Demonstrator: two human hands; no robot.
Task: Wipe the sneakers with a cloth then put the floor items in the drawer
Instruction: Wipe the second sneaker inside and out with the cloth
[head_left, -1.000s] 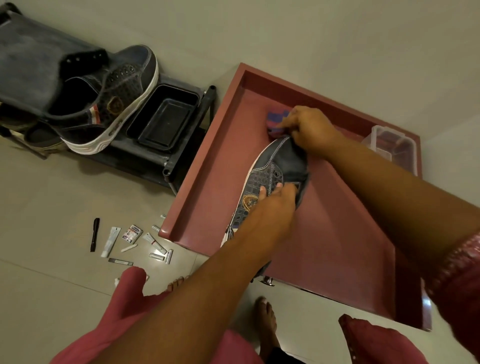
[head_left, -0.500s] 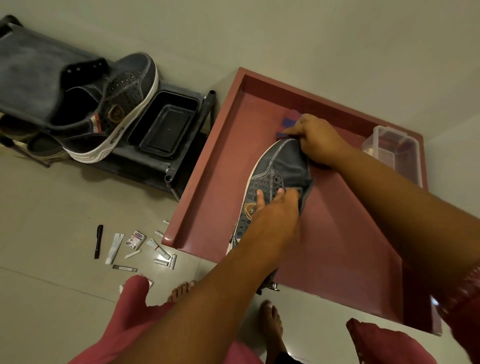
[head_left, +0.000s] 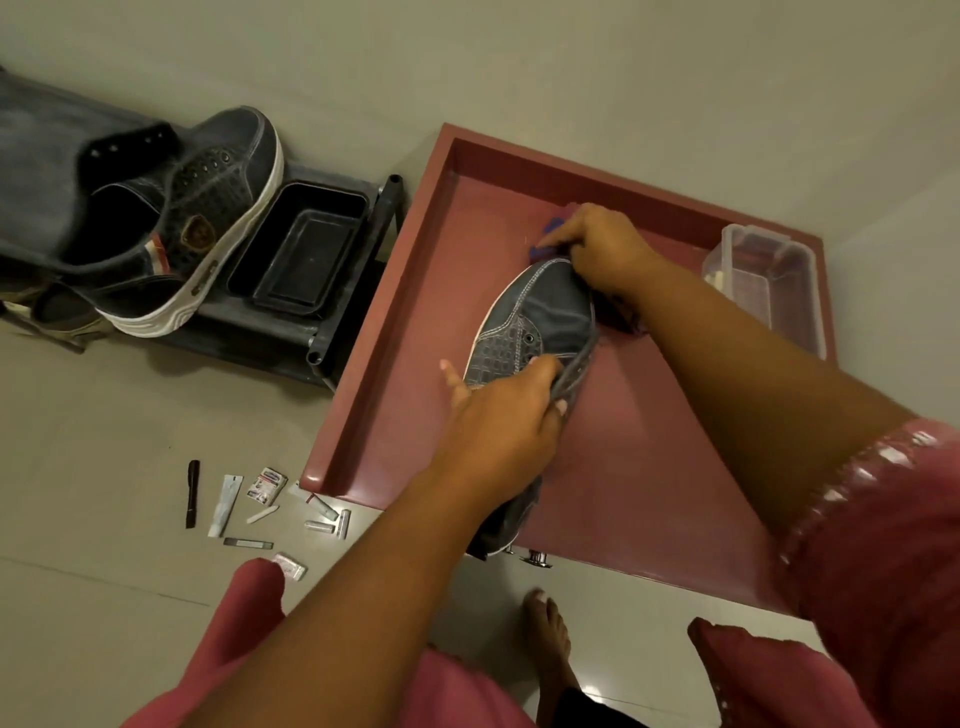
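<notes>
A grey denim sneaker (head_left: 540, 317) is held above the open maroon drawer (head_left: 405, 332). My left hand (head_left: 511, 415) grips its middle, fingers curled over the lace side. My right hand (head_left: 602, 249) presses a blue-purple cloth (head_left: 548, 239) against the sneaker's toe; most of the cloth is hidden under the hand. The second sneaker (head_left: 208, 218), same grey with a white sole, lies on the dark shoe rack (head_left: 337, 332) at left. Several small floor items (head_left: 260, 506), among them a black pen (head_left: 192, 493), tubes and sachets, lie on the tiles in front of the drawer.
A clear plastic box (head_left: 769, 286) sits in the drawer's far right corner. A black tray (head_left: 306, 254) rests on the rack beside the second sneaker. My bare foot (head_left: 550, 639) stands below the drawer front, pink clothing around it.
My right hand with the cloth slid slightly along the toe of the sneaker. My left hand shifted its hold further over the laces. The view drifted a little.
</notes>
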